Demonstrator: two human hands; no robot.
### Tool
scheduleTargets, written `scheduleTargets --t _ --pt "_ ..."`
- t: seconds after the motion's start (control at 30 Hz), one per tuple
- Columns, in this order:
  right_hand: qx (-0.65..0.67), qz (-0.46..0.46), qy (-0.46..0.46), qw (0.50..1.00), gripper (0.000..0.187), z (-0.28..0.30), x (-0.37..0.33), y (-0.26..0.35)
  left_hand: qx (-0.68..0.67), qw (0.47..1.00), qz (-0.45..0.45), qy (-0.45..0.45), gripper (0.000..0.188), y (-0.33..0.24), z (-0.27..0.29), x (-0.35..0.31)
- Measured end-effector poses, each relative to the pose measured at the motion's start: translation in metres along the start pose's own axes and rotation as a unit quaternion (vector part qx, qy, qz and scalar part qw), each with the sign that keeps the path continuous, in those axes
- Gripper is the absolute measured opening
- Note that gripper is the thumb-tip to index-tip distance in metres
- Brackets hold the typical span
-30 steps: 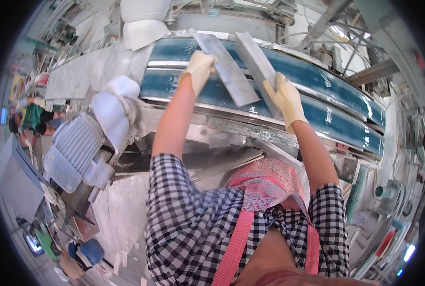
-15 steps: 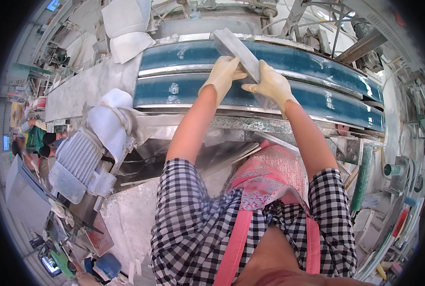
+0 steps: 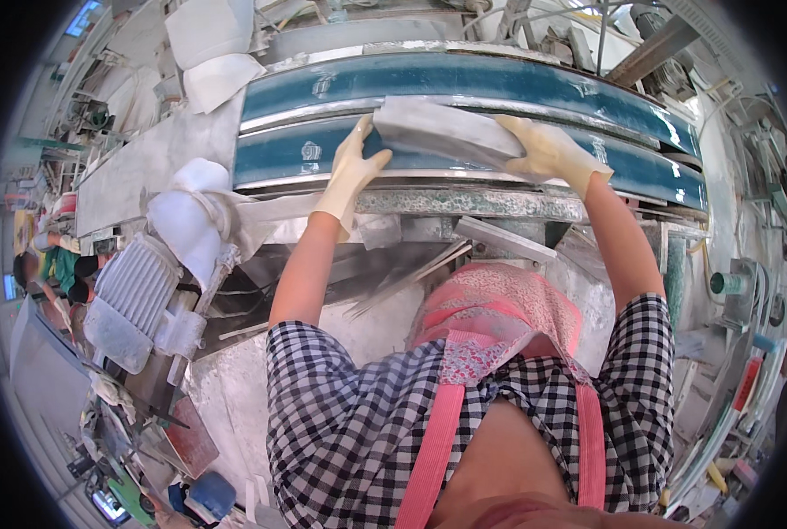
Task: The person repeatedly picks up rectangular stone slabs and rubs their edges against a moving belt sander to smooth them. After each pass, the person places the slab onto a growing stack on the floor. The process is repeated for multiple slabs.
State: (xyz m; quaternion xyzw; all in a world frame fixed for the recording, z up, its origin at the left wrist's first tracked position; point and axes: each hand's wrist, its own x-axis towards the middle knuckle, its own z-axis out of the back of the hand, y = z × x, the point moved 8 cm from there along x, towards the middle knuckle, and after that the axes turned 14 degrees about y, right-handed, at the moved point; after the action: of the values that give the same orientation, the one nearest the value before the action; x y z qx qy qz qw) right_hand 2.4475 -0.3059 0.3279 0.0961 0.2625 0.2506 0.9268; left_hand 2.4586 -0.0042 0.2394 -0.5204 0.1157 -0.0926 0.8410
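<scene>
Between my two hands a long pale grey rectangular slab (image 3: 446,130) lies almost lengthwise along the two blue belts, its right end slightly nearer me. My left hand (image 3: 351,169), in a cream rubber glove, presses its fingers against the slab's left end, thumb spread toward the near belt. My right hand (image 3: 556,154), gloved likewise, grips the right end with fingers over the top. Its underside is hidden, so I cannot tell whether it rests on the near belt (image 3: 270,157) or is held just above. The far belt (image 3: 323,85) runs behind it.
A ribbed motor (image 3: 133,295) and a white plastic-wrapped part (image 3: 190,212) stand left of my left arm. A pale bar (image 3: 505,238) lies below the belt's near edge. A flat metal plate (image 3: 155,172) adjoins the belts' left end. Another person (image 3: 58,264) is far left.
The slab has turned from pointing steeply away from me to lying nearly along the belts. My left hand has moved left and my right hand right, out to its ends.
</scene>
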Motion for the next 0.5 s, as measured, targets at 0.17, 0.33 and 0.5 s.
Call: scheduleTargets --t 0.17,0.33,0.5 --pt "-0.031 0.043 0.004 0.999 0.081 -0.005 -0.006 -0.025 -0.141 0.989 0.003 0.047 0.079 -0.018 -0.04 0.011" --pt "0.122 -0.045 -0.313 0.941 0.112 -0.002 -0.079 -0.087 -0.225 0.968 -0.045 0.101 0.078 -0.049 -0.039 0.009" --pt "0.675 -0.053 -0.261 0.688 0.12 -0.09 -0.072 -0.107 -0.202 0.974 -0.014 0.106 0.067 -0.057 -0.048 0.0"
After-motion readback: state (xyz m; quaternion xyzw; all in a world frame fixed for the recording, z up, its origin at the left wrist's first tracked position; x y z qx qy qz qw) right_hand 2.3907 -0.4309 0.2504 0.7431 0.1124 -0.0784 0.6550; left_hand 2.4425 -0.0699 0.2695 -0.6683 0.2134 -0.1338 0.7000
